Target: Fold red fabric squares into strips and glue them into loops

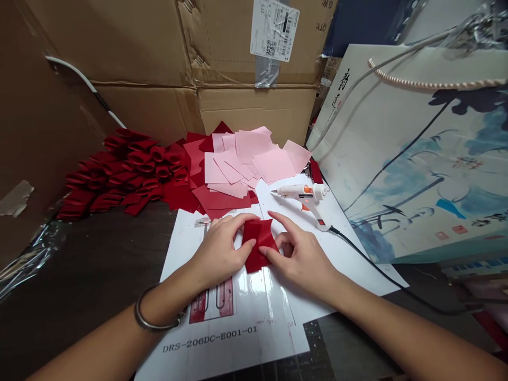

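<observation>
We find both hands at the centre of the frame, on one red piece (259, 243). The left hand (230, 241) is nearly closed on its left side, thumb flat on the near face and forefinger at the top edge. The right hand (297, 254) pinches the right side between thumb and curled fingers, its forefinger raised clear above the upper right corner. We cannot tell how the fingers bear on the hidden face.

We judge the piece light, thin and soft, easily bent or creased, with little tendency to slip. In our view it is best taken by its side edges, with light thumb pressure. Its longer axis appears to run up and down the frame, slightly tilted, the lower end toward the wearer; the left part seems to overlap the right. We note no marked front.

Beneath the hands lies a printed sheet (278, 344) on the dark worktop (119, 254). Right of centre, a glue gun (305, 197) rests with its nozzle pointing left and its black cord (357, 254) trailing to the lower right. Beyond, we record loose pink squares (254, 145) over flat red sheets (220, 198), rolled red pieces (127, 172) at left, cardboard (254, 106) behind and a painted paper bag (416, 159) at right.
</observation>
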The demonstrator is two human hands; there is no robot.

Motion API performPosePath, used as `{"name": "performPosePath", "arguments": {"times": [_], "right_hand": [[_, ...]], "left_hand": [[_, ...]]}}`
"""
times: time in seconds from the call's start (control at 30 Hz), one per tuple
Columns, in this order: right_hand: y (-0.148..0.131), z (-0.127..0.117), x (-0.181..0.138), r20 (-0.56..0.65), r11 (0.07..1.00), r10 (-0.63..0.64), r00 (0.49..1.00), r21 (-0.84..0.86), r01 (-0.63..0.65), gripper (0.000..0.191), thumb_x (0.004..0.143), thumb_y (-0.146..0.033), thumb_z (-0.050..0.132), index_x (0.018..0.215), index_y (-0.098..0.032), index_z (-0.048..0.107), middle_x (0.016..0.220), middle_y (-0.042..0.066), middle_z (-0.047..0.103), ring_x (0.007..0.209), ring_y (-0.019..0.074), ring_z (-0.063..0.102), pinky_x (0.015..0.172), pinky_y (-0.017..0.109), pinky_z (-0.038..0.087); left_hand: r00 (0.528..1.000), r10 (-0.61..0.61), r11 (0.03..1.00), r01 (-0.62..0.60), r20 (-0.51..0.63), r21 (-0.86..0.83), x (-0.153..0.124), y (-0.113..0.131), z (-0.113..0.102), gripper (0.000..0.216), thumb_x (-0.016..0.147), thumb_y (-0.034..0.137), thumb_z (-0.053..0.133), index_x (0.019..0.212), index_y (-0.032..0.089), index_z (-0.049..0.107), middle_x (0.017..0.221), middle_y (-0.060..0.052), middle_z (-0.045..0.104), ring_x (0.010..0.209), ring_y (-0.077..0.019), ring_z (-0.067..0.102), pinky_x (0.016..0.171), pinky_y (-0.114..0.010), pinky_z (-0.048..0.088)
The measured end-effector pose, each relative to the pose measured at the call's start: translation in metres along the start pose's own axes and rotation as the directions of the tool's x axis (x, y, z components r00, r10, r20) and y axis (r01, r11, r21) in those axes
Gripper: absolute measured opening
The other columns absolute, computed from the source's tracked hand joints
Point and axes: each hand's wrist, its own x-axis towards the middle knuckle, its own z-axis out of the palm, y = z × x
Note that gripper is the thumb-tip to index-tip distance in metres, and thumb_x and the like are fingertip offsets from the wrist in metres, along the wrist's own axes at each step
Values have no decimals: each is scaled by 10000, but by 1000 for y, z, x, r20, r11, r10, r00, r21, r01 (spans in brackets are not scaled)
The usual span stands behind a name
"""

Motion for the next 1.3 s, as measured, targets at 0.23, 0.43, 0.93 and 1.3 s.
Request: {"name": "performPosePath", "arguments": {"times": [0.23,0.43,0.93,1.3], "right_hand": [[3,-1,1,-78,920,-249,965,-330,211,343,851,-312,612,1176,-207,642,1009,84,629,677,168,567,623,346,456],[4,-9,2,41,936,-319,947,-140,322,211,898,-264,569,1071,-188,663,1135,67,659,869,174,635,719,324,507],[9,-13,7,-70,957,-287,955,-67,283,198,868,-178,555,1050,-208,626,1016,60,682,783,174,646,693,345,538],[0,-11,5,99,828,-2,995,558,-54,632,875,-412,627,1417,-276,332,812,4,662,686,163,605,657,344,498]], "left_hand": [[996,84,991,-80,-37,109,1,-4,2,442,841,218,618,1264,223,488,1194,-98,580,1025,-266,547,911,-479,428],[987,128,986,-115,-100,124,0,-2,1,114,837,207,616,930,189,552,1087,-82,522,958,-232,545,844,-412,468],[983,-6,991,-18,-185,-129,4,-1,-4,236,835,188,642,1070,206,643,1037,-50,602,934,-200,579,854,-382,471],[959,-129,651,-109,-251,-751,6,6,-1,309,741,178,767,1001,191,602,1047,-30,642,974,-168,636,885,-313,543]]}}
